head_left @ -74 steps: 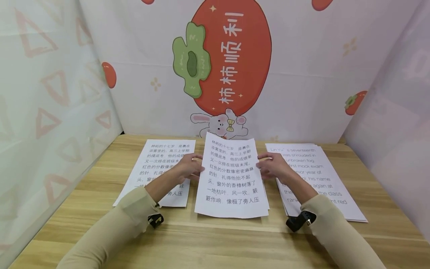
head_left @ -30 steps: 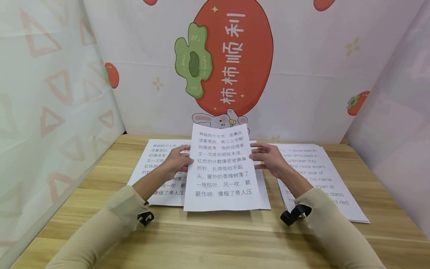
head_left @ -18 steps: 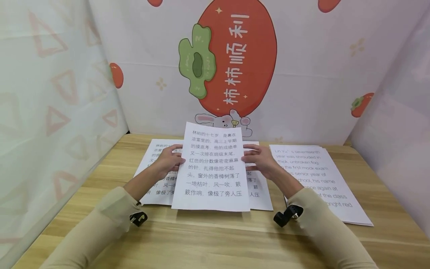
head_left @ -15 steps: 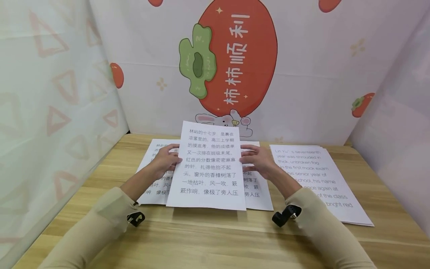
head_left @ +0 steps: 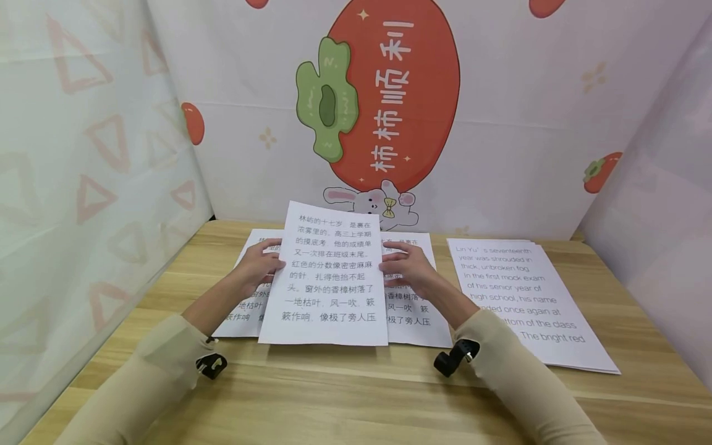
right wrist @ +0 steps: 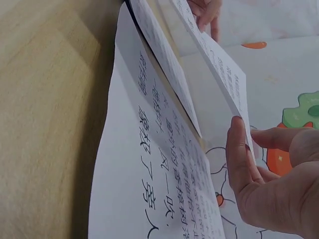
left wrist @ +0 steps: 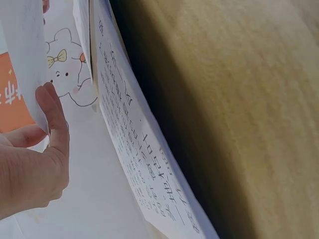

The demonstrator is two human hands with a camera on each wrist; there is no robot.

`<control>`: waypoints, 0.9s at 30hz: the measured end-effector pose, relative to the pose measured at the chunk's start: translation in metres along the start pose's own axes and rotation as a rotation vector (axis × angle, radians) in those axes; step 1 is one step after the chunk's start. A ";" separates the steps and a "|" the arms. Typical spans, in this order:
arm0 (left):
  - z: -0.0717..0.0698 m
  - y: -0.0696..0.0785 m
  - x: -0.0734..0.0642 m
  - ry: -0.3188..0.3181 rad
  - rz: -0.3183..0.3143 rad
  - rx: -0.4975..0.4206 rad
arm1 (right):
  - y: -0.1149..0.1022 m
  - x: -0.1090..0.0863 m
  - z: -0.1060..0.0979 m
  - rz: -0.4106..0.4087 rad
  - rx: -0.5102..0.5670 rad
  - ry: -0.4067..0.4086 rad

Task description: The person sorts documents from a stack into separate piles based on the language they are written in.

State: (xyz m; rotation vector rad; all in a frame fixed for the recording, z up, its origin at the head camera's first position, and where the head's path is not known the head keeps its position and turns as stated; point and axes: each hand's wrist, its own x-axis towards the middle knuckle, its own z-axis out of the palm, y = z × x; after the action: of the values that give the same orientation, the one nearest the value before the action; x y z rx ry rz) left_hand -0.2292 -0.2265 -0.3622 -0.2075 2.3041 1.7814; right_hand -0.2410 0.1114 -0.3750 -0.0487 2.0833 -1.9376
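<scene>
A white sheet of paper (head_left: 328, 278) printed with Chinese text hangs tilted above the table, held by its two side edges. My left hand (head_left: 259, 267) pinches the left edge between thumb and fingers; the left wrist view shows that grip closely on the paper's edge. On the opposite edge my right hand (head_left: 408, 267) pinches the sheet the same way, as the right wrist view also shows. Beneath and behind it lie a left paper stack (head_left: 236, 327) and a middle paper stack (head_left: 419, 334), both with Chinese print and partly covered by the raised sheet and hands.
A stack of English-printed pages (head_left: 517, 296) lies at the right, its sheets slightly uneven. The wooden table (head_left: 334, 395) stretches toward me. A white cloth backdrop (head_left: 512, 123) with a large persimmon and a rabbit stands along the far edge, with cloth walls on both sides.
Both hands have lifted the sheet from the middle and carried it left, partway over the left stack. The middle stack shows more of its print, and the English stack is less covered by my right arm.
</scene>
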 end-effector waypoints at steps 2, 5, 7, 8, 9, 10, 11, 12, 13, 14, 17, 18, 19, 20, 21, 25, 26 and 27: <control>-0.002 -0.001 -0.002 -0.003 0.009 0.003 | 0.000 0.002 0.004 0.003 0.000 0.016; -0.004 -0.002 -0.004 -0.010 0.021 0.006 | 0.002 0.005 0.009 -0.004 -0.008 0.042; -0.006 -0.003 -0.005 -0.011 0.023 0.012 | 0.003 0.007 0.012 -0.011 -0.009 0.060; -0.007 -0.004 -0.005 -0.009 0.024 0.013 | 0.003 0.008 0.013 -0.011 -0.004 0.066; -0.009 -0.005 -0.005 -0.006 0.025 0.015 | 0.004 0.009 0.014 -0.012 0.000 0.072; -0.010 -0.005 -0.005 -0.003 0.025 0.017 | 0.004 0.010 0.015 -0.013 0.008 0.073; -0.011 -0.006 -0.005 0.002 0.023 0.022 | 0.005 0.010 0.017 -0.015 0.015 0.074; -0.013 -0.006 -0.005 0.005 0.022 0.027 | 0.005 0.010 0.018 -0.017 0.022 0.074; -0.013 -0.006 -0.005 0.010 0.020 0.031 | 0.005 0.010 0.018 -0.017 0.028 0.074; -0.014 -0.007 -0.006 0.014 0.020 0.034 | 0.006 0.009 0.019 -0.019 0.034 0.071; -0.017 -0.006 -0.007 0.034 0.010 0.053 | 0.006 0.009 0.022 -0.024 0.046 0.060; -0.017 -0.007 -0.007 0.042 0.006 0.057 | 0.006 0.009 0.024 -0.022 0.050 0.057; -0.019 -0.007 -0.008 0.050 0.004 0.061 | 0.006 0.010 0.025 -0.019 0.054 0.055; -0.020 -0.007 -0.008 0.059 0.004 0.067 | 0.006 0.010 0.027 -0.017 0.059 0.051; -0.021 -0.007 -0.008 0.067 0.002 0.070 | 0.006 0.011 0.029 -0.016 0.065 0.047; -0.026 -0.009 -0.007 0.087 0.001 0.080 | 0.005 0.012 0.035 -0.011 0.094 0.038; -0.027 -0.010 -0.006 0.091 0.001 0.082 | 0.005 0.013 0.037 -0.011 0.101 0.037; -0.029 -0.010 -0.006 0.092 0.000 0.083 | 0.005 0.013 0.039 -0.009 0.108 0.034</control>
State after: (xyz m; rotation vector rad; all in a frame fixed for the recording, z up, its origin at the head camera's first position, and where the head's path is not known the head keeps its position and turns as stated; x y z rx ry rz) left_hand -0.2231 -0.2572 -0.3634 -0.2801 2.4354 1.7059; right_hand -0.2435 0.0711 -0.3842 -0.0018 1.9983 -2.0668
